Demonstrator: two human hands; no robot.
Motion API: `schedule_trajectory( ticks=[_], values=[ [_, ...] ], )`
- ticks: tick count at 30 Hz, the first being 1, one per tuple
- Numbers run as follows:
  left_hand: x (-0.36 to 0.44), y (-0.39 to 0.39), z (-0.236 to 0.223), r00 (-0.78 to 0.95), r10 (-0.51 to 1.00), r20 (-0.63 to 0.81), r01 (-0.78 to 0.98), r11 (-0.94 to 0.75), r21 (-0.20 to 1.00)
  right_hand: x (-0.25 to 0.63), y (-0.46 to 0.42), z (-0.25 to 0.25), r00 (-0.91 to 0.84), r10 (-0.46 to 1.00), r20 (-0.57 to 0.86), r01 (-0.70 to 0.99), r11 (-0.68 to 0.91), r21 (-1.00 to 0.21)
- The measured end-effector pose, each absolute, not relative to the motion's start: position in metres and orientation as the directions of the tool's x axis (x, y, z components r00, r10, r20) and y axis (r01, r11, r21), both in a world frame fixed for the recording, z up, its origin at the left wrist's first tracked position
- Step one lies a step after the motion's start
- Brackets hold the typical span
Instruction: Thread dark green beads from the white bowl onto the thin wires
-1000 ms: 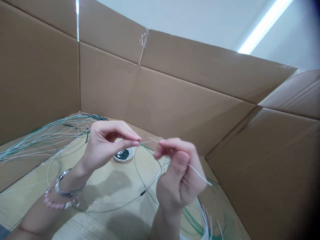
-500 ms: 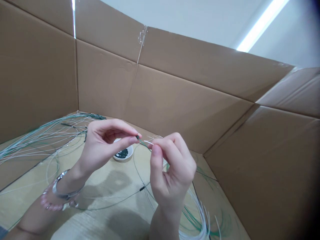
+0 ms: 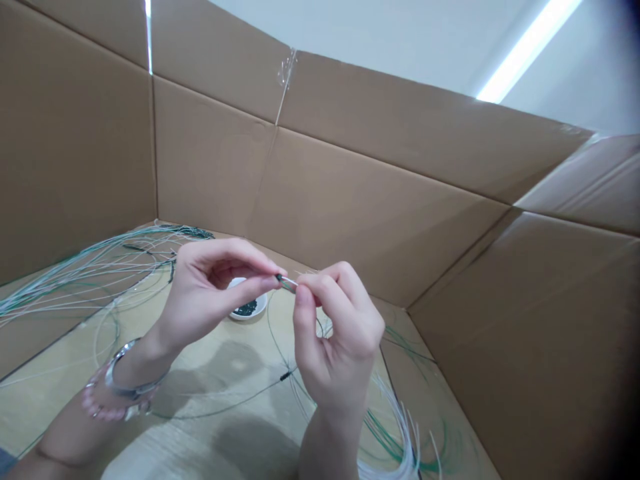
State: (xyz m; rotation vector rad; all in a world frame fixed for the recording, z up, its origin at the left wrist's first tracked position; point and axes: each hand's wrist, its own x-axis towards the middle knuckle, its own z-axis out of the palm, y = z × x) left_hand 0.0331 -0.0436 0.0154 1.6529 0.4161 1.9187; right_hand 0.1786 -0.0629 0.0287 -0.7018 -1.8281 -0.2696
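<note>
Between the thumb and index finger of my left hand [image 3: 210, 287], a small black connector [image 3: 279, 277] is pinched, with a thin green wire at it. My right hand [image 3: 337, 330] grips a thin white wire [image 3: 290, 281] near its end, and the wire's tip meets the connector. Whether the tip sits inside the connector is too small to tell. Behind my left fingers stands a white bowl [image 3: 254, 315] of small black pieces [image 3: 246, 309], partly hidden. Below, a wire on the table carries another black piece [image 3: 285, 377].
Many green and white wires [image 3: 75, 267] lie along the left side, with dark ends [image 3: 193, 232] at the back corner. Another bundle of wires [image 3: 407, 447] curves at the lower right. Tall cardboard walls [image 3: 360, 180] surround the wooden tabletop [image 3: 200, 453].
My right hand has turned and moved left, bringing the white wire's end to the black connector at my left fingertips. My left hand has stayed nearly still.
</note>
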Motion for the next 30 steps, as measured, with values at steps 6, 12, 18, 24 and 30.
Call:
schedule_trajectory(
  ticks=[6, 12, 18, 24, 30],
  values=[
    [0.0317, -0.0435, 0.0141, -0.065, 0.615, 0.786, -0.199, -0.78, 0.593, 0.1796, -0.0625, 0.0274, -0.231, 0.343, 0.911, 0.582, 0.799, -0.153],
    [0.0317, -0.0438, 0.0144, -0.06, 0.608, 0.791, -0.192, -0.785, 0.589, 0.1803, -0.0635, 0.0277, -0.229, 0.326, 0.917, 0.572, 0.808, -0.144],
    [0.0321, -0.0443, 0.0154, -0.064, 0.603, 0.795, -0.185, -0.79, 0.584, 0.1789, -0.0636, 0.0291, -0.226, 0.337, 0.914, 0.569, 0.807, -0.157],
    [0.032, -0.045, 0.0154, -0.055, 0.598, 0.8, -0.186, -0.793, 0.58, 0.1803, -0.0649, 0.0277, -0.226, 0.346, 0.911, 0.567, 0.807, -0.166],
    [0.0314, -0.0456, 0.0144, -0.061, 0.61, 0.79, -0.167, -0.786, 0.595, 0.1809, -0.0643, 0.0271, -0.23, 0.349, 0.909, 0.575, 0.802, -0.162]
  ],
)
